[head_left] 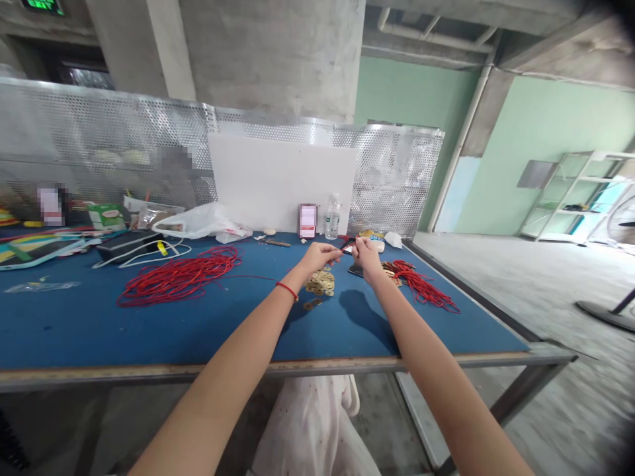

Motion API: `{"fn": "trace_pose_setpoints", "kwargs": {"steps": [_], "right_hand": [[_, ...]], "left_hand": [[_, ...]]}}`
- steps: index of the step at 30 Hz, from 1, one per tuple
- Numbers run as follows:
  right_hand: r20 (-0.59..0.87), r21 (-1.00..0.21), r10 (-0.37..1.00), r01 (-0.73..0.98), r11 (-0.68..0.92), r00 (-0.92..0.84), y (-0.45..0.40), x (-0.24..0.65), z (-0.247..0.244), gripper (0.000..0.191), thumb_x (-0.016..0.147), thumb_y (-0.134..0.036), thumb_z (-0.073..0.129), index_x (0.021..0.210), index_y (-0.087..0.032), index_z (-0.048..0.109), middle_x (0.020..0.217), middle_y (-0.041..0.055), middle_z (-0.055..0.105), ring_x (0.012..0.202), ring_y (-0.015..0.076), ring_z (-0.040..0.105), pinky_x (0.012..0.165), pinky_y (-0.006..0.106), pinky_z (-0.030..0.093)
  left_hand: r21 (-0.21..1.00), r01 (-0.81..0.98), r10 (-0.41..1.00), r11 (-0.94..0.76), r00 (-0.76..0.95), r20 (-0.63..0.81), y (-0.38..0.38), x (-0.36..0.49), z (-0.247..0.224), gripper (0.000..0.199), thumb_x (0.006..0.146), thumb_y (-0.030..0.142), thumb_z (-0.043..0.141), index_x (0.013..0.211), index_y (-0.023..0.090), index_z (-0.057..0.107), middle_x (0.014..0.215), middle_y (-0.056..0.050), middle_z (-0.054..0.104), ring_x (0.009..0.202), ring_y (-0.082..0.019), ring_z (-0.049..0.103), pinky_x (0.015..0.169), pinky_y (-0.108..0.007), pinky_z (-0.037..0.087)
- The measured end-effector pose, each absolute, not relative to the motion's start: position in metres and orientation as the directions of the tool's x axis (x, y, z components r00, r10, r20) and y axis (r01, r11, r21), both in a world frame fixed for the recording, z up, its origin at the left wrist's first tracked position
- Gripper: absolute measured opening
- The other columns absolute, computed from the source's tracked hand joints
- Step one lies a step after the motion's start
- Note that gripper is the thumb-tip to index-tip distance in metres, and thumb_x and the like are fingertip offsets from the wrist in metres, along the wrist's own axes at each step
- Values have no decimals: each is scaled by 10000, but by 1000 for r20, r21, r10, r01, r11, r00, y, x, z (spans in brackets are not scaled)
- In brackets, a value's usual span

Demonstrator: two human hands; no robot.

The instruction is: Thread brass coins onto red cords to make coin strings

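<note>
My left hand (316, 259) and my right hand (367, 258) are raised close together above the blue-topped table (149, 337). Their fingertips pinch a small dark item (348, 246), too small to identify. Below them lies a heap of brass coins with square holes (320, 283). A dark flat object (355, 270) sits just under my right hand. A bundle of red cord (417, 284) lies to the right, and a larger tangle of red cord (178, 277) lies to the left. A red string (286, 291) circles my left wrist.
A white board (280, 185) leans against a perforated metal fence (397, 178) behind a water bottle (332, 218). A white plastic bag (193, 221), cables and boxes lie at the far left. The table's right edge (466, 297) drops to a concrete floor.
</note>
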State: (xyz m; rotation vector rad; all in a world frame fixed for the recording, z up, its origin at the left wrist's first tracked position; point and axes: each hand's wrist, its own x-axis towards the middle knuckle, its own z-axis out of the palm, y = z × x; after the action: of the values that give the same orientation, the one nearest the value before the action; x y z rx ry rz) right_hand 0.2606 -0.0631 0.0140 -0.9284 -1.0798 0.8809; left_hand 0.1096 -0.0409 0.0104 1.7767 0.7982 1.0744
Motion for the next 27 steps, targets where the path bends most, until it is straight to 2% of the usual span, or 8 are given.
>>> {"fn": "trace_pose_setpoints", "kwargs": {"steps": [4, 9, 14, 19, 23, 27], "right_hand": [[189, -899, 945, -340, 275, 266, -63, 274, 18, 304, 931, -224, 397, 634, -214, 331, 423, -104, 334, 319, 41, 197, 329, 158, 151], [33, -787, 931, -565, 249, 365, -61, 288, 20, 253, 907, -90, 354, 678, -198, 345, 468, -114, 360, 321, 23, 234, 331, 134, 179], [-68, -749, 877, -605, 270, 476, -63, 298, 24, 223, 910, -86, 373, 717, -197, 379, 491, -114, 410, 321, 12, 287, 340, 115, 237], [-194, -720, 791, -632, 287, 580, -62, 303, 24, 198, 940, -95, 341, 785, -193, 414, 613, -56, 598, 400, 18, 496, 364, 105, 337], [-167, -729, 765, -600, 329, 622, -58, 304, 21, 182, 942, -90, 317, 834, -197, 417, 635, -37, 634, 511, 54, 616, 405, 116, 401], [-115, -786, 746, -519, 335, 656, -55, 303, 18, 162, 917, -88, 328, 841, -192, 427, 686, -30, 636, 571, 59, 633, 485, 131, 450]], "left_hand": [[937, 89, 832, -338, 494, 253, -43, 98, 18, 263, 710, 354, 751, 763, 102, 701, 681, -57, 647, 642, -134, 576, 642, -248, 454], [941, 107, 814, -321, 538, 217, -43, 84, 25, 240, 687, 331, 747, 732, 103, 688, 676, -57, 641, 646, -135, 576, 667, -256, 462], [941, 151, 840, -304, 509, 189, -36, 73, 24, 199, 711, 321, 699, 763, 128, 694, 699, -46, 643, 684, -142, 585, 671, -251, 460], [949, 140, 844, -283, 507, 177, -29, 68, 21, 173, 710, 304, 689, 757, 138, 696, 715, -50, 649, 675, -140, 584, 664, -256, 464], [956, 132, 857, -263, 487, 169, -29, 69, 21, 163, 701, 290, 689, 758, 137, 702, 707, -50, 651, 669, -141, 585, 648, -248, 462], [952, 129, 853, -277, 489, 182, -33, 71, 22, 153, 683, 282, 689, 717, 133, 697, 658, -40, 632, 615, -132, 560, 575, -230, 426]]}}
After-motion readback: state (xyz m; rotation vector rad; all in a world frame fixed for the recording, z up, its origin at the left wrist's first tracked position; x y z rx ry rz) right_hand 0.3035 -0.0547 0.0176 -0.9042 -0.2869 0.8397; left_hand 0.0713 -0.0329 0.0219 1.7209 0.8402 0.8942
